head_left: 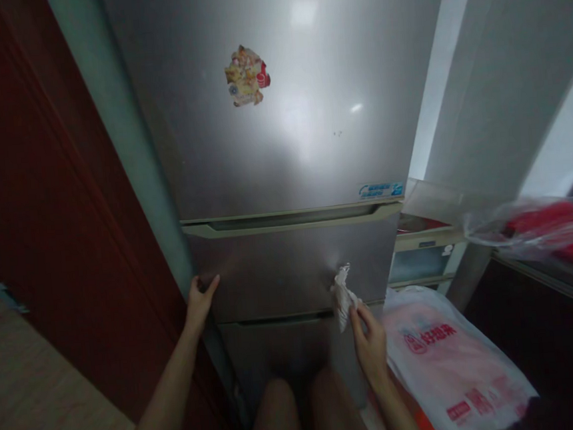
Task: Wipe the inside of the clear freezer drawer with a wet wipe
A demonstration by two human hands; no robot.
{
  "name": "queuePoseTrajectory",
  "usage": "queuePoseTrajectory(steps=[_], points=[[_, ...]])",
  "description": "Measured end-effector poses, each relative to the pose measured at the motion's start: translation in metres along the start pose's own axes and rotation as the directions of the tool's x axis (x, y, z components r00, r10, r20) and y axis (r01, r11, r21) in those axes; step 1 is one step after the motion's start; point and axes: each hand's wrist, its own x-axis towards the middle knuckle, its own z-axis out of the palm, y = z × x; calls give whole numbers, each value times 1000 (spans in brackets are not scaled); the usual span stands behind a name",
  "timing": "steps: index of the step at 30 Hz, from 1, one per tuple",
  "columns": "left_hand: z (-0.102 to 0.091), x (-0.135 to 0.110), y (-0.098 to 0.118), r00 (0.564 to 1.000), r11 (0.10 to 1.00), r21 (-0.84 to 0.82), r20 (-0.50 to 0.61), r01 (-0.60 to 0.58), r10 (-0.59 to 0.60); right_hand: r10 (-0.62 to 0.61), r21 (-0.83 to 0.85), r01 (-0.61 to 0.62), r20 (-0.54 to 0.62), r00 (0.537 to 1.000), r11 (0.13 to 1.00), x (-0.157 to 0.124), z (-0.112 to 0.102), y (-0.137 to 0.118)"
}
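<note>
Our right hand [369, 339] pinched a crumpled white cloth [342, 296] against the fridge's middle drawer [291, 268]. Our left hand [200, 301] gripped the drawer's left edge. Beside us lay a red-printed plastic bag [450, 361], lettering unreadable; above, a sticker [247, 75].

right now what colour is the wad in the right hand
White: a crumpled wad pinched in the right hand against the fridge drawer; head view.

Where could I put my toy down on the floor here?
The wooden floor at the left, beside the dark red door, shows bare. To the right of the fridge it is crowded: a pink and white plastic bag lies beside the right hand, which holds a crumpled tissue.
</note>
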Motion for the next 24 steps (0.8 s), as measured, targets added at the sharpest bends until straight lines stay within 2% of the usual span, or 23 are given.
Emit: queuePoseTrajectory(steps=[7,11,14,17,21,24], points=[[2,0,15,999,999,40,-15,33,-33,36,50,-38,33,999,998,-21,15,-16],[-3,-10,17,996,995,89,-72,50,-43,29,69,-30,24,999,997,-33,21,-22],[-18,-37,19,995,992,122,-99,32,-20,43,80,-45,28,999,996,-40,26,-26],[-33,-78,27,988,990,140,-151,-7,29,36,93,-41,51,998,995,-47,33,-34],[-39,-127,46,966,997,78,-259,-3,24,-32,132,17,108,994,991,-60,35,-49],[-42,-155,53,959,999,54,-283,7,9,-64,140,46,128,990,989,-72,27,-62]])
